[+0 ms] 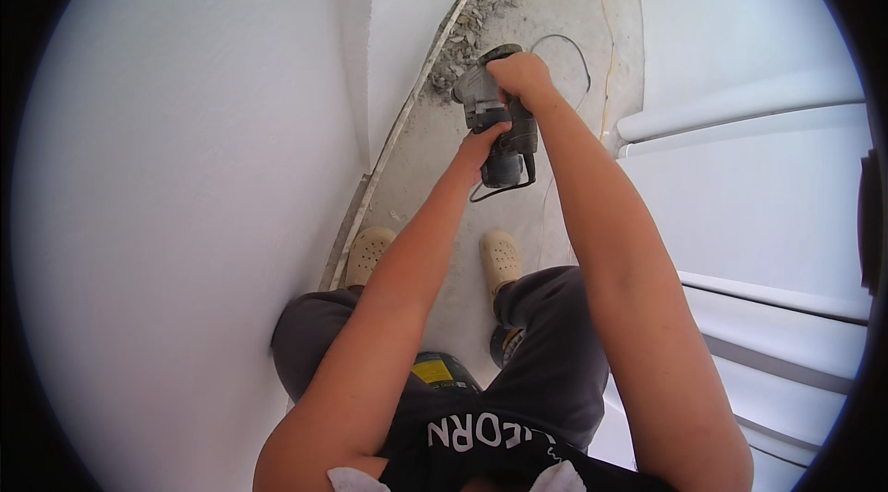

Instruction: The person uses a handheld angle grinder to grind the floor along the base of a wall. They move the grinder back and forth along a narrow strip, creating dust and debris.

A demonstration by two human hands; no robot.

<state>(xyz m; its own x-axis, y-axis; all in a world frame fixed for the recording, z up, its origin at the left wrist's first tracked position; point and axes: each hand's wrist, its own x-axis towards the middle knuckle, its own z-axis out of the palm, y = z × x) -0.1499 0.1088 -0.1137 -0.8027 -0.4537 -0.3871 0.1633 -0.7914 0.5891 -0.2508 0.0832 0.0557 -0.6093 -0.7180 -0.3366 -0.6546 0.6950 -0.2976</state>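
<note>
A grey and black corded power tool (pixel 483 105), by its shape a rotary hammer, is held out in front of me above the floor. My right hand (pixel 523 78) is closed around its upper part, close to a dark round piece at the far end. Lower down, my left hand (pixel 479 145) grips the body, its thumb lying across the dark casing. A black cord (pixel 530 179) loops from the tool's near end. The tool's far left side is over grey rubble (pixel 467 30) along the wall's foot. Its working tip is hidden.
A white wall (pixel 203 150) rises close on my left, with a pale edge strip (pixel 393 136) along its base. White panels (pixel 749 187) stand on the right. My beige clogs (pixel 500 256) rest on the concrete floor (pixel 421 247). A dark container with a yellow label (pixel 435 370) is between my legs.
</note>
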